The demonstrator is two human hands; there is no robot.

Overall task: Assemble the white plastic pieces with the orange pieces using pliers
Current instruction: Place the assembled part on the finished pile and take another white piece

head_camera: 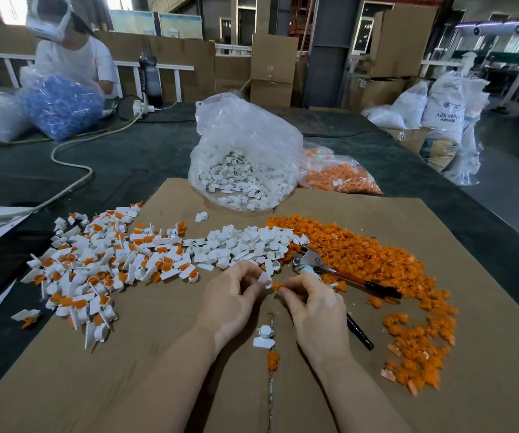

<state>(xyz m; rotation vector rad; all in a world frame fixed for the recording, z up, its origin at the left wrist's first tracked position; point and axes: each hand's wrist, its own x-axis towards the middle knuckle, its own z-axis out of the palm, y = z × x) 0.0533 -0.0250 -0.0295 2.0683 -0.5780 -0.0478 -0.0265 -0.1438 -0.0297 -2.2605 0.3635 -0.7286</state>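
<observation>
White sack [447, 103] at far right reads "ABS RESIN" w/ a small logo above; same letters partly visible near its top edge. Dark bottle [153, 77] in back has vertical lettering, too blurred to read.

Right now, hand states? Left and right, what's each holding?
Left hand: pinches a white piece.
Right hand: pinches an orange piece.
Pliers lie untouched on the cardboard.
</observation>
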